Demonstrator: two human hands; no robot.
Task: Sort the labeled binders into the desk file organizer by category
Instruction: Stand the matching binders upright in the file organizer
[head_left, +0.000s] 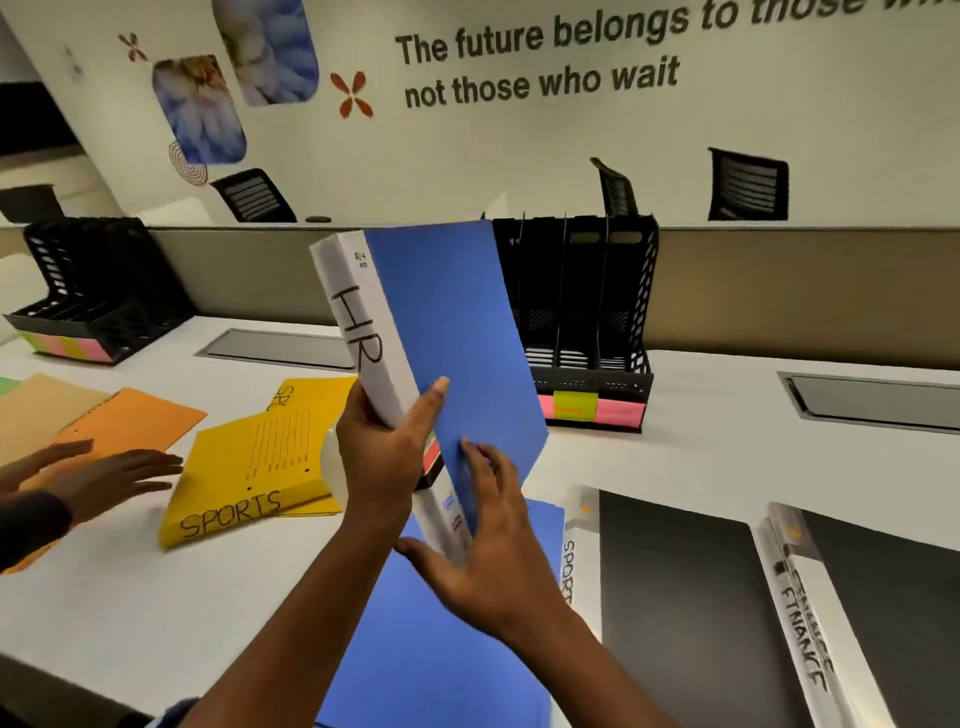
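Note:
I hold a blue binder (457, 332) upright and tilted over the white desk, its white spine marked "HR" facing me. My left hand (387, 452) grips the spine, thumb on the blue cover. My right hand (488, 545) supports the lower end, fingers on the cover and thumb under the spine. Behind it stands a black desk file organizer (592, 322) with pink and yellow sticky labels on its base. A second black organizer (98, 291) sits at the far left. A yellow "SPORTS" binder (254, 478) lies left of my arms. Another blue binder (441, 649) lies beneath my forearms.
Two black binders (685, 613), one marked "FINANCE" (802, 629), lie at the right. Orange and tan folders (93, 421) lie at the left, where another person's hands (98, 478) rest. Grey cable hatches (280, 348) are set into the desk. A partition runs behind the organizers.

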